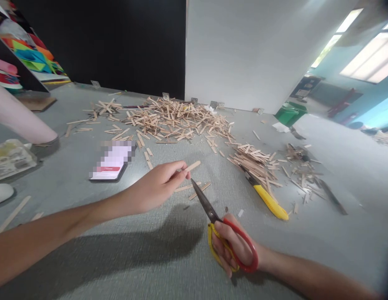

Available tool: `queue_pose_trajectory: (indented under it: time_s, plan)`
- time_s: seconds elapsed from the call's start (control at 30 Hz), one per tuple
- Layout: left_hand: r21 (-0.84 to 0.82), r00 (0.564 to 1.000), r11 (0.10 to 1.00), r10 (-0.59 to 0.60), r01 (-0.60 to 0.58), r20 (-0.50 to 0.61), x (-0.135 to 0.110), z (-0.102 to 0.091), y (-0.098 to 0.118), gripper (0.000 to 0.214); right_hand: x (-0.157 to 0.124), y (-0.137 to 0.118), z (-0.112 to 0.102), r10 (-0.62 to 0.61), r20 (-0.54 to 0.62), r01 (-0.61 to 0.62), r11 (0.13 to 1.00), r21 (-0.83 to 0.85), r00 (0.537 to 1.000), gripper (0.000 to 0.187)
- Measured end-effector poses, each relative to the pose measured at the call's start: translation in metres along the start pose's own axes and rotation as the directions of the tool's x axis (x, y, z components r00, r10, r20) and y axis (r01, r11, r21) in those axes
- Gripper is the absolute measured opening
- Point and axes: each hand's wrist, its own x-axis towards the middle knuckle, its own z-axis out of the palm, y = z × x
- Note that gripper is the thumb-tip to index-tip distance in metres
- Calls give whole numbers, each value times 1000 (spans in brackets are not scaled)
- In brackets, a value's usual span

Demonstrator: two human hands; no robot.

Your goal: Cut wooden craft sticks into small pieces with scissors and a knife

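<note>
Between the thumb and fingers of my left hand (164,181) is a wooden craft stick (194,165), its rounded end pointing up and right. My right hand (230,241) grips a pair of scissors (208,208) with one red and one yellow handle. The blades look closed together, and their tip lies just below my left fingertips, close to the stick. Two loose sticks (200,191) lie on the grey table (144,254) beneath my left fingers. The stick's other end is hidden by my hand.
A large heap of sticks (175,118) spreads at the back, and a smaller pile (253,160) lies to the right. A yellow utility knife (270,202) rests against that pile. On the left are a phone (112,162), a pink roll (25,118) and a white mouse (2,193).
</note>
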Motion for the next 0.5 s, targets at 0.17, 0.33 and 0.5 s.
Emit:
queue_pose_trajectory:
  time_s: [0.17, 0.33, 0.5]
  plan:
    - [-54, 999, 998, -24, 26, 36, -2, 0, 0, 31, -1, -2, 0, -41, 29, 42, 999, -30, 999, 77]
    - [-87, 997, 994, -60, 65, 54, -2, 1, -4, 28, -1, 0, -3, -30, 50, 31, 999, -23, 998, 78]
    - [-124, 992, 988, -78, 90, 100, -2, 0, -3, 26, 0, 2, -4, -27, 74, 26, 1000, 16, 997, 77]
